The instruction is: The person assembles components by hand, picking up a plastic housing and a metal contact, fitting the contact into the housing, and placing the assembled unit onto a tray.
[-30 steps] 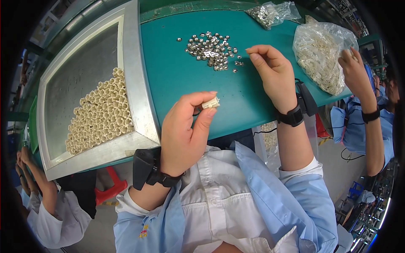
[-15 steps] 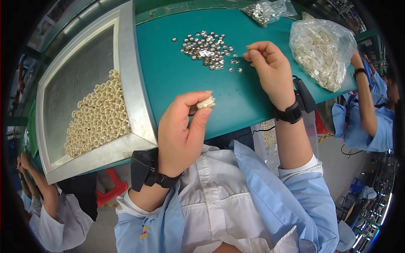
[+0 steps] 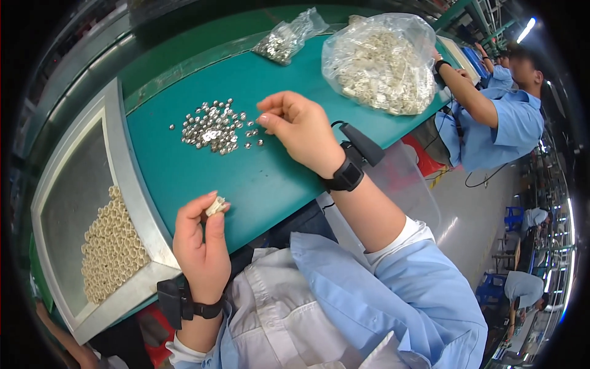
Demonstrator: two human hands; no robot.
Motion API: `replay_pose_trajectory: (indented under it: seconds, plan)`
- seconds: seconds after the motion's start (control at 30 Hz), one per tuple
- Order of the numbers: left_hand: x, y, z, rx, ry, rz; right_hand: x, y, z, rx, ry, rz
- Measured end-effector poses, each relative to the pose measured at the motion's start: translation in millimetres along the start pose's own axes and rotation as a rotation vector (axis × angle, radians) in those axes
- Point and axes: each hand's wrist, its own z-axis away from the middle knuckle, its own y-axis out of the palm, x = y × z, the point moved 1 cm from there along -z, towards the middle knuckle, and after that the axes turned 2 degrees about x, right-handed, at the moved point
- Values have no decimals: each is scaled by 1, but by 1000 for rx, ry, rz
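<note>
My left hand [image 3: 204,243] pinches a small cream plastic part [image 3: 216,206] between thumb and fingertips, above the near edge of the green table. To its upper right, my right hand [image 3: 302,132] hovers by the right side of a heap of small shiny round metal pieces [image 3: 212,128]. The fingers of this hand are curled toward the thumb. Whatever may be between those fingertips is too small to make out. At the left, many ring-shaped cream parts [image 3: 114,246] lie bunched in the near corner of a metal-framed tray [image 3: 114,132].
Beyond my right hand lie a large clear bag of cream parts [image 3: 384,67] and a smaller bag of metal pieces [image 3: 283,44] on the green table [image 3: 270,184]. A co-worker [image 3: 491,117] in light blue is at the table's right end. A clear plastic bin [image 3: 412,184] stands below the edge.
The view has swung, so the table and both hands appear farther left. My left hand keeps the cream part. My right hand stays beside the metal pieces, its fingers still curled.
</note>
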Motion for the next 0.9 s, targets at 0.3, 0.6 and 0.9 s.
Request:
replay_pose_trajectory:
  seconds: [0.3, 0.6, 0.9]
  plan:
    - [0, 6, -3, 5, 12, 50, 6, -8, -1, -13, -35, 58]
    - [1, -7, -3, -3, 21, 81, 33, -5, 11, 192, 101, -369]
    - [-1, 2, -8, 50, 9, 217, 50, 11, 44, 458, -74, -73]
